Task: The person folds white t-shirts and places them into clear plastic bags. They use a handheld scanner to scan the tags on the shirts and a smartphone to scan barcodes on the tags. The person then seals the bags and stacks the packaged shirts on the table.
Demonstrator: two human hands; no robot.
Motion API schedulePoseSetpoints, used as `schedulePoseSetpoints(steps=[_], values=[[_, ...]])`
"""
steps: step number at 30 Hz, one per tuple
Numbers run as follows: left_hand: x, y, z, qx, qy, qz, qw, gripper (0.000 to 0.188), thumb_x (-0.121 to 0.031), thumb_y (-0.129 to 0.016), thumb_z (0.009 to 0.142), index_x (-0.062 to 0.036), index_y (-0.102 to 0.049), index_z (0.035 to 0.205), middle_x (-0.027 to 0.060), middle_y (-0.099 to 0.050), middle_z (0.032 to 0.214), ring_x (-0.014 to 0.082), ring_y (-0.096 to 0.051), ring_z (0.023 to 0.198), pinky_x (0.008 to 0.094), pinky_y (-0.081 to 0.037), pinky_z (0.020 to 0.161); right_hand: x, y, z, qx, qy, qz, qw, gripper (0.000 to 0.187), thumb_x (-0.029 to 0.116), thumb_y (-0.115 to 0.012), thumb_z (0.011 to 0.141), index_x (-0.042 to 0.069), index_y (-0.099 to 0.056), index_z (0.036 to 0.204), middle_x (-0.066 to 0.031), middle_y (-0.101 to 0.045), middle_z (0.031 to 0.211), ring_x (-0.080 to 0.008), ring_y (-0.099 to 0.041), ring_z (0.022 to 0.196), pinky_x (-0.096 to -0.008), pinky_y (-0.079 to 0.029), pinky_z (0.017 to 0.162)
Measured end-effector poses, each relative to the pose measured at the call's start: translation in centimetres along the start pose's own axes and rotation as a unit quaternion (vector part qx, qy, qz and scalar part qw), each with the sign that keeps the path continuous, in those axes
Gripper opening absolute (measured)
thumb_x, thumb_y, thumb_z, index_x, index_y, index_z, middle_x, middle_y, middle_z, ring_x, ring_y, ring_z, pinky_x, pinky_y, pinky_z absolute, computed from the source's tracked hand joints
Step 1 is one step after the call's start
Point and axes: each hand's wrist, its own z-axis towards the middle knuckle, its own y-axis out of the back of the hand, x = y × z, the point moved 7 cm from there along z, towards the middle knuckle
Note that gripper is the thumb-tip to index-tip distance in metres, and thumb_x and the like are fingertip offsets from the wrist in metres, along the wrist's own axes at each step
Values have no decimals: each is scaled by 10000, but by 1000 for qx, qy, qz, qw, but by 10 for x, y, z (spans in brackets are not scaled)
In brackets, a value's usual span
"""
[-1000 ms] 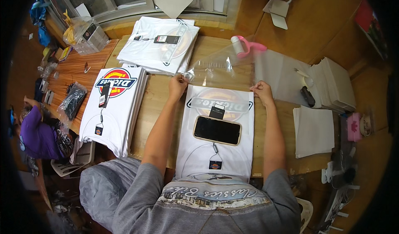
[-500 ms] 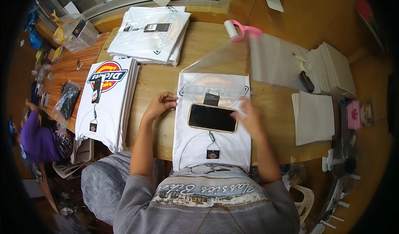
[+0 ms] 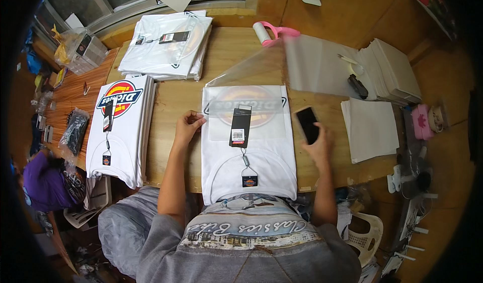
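A folded white T-shirt [image 3: 271,155] with a black hang tag [image 3: 240,124] lies before me at the table's front edge. Its far end, with the printed logo, is inside a clear plastic bag [image 3: 241,73]. My left hand [image 3: 189,126] is closed in a pinch at the bag's left corner, beside the shirt's edge. To the right of the shirt, my right hand [image 3: 318,145] grips a smartphone [image 3: 304,118] with a dark screen and light case, just over the wooden table [image 3: 173,99].
White folded shirts are stacked at left [image 3: 118,147], with bagged shirts [image 3: 146,57] behind. A pink-handled roller [image 3: 262,34] stands at the back. Clear bags [image 3: 317,64], a black-handled tool [image 3: 357,87] and white card sheets [image 3: 371,137] lie to the right. A person in purple [image 3: 48,182] is far left.
My right hand has lifted the smartphone off the shirt and carried it right, uncovering the hang tag. My left hand stays at the bag's corner. The whole view has shifted slightly.
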Motion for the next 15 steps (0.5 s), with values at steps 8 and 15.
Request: schedulePoseSetpoints(steps=[8,15], values=[[3,-3,3,9,-11,11,1000,84,-113,-550,788,-35,-537,760,-30,-522,664,42,-456,580,174,-375,521,9,-30,41,-5,105,168,980,390,36,-644,634,-2,-519,1001,-111,-511,941,-214,-501,816,-290,-424,697],[-12,-6,-8,-6,-58,-8,998,115,-148,-471,841,-46,-478,789,-34,-445,694,49,-375,646,192,-333,600,13,-87,71,185,-68,410,891,111,24,-603,702,-32,-573,793,-52,-574,698,-96,-526,618,-194,-440,566]])
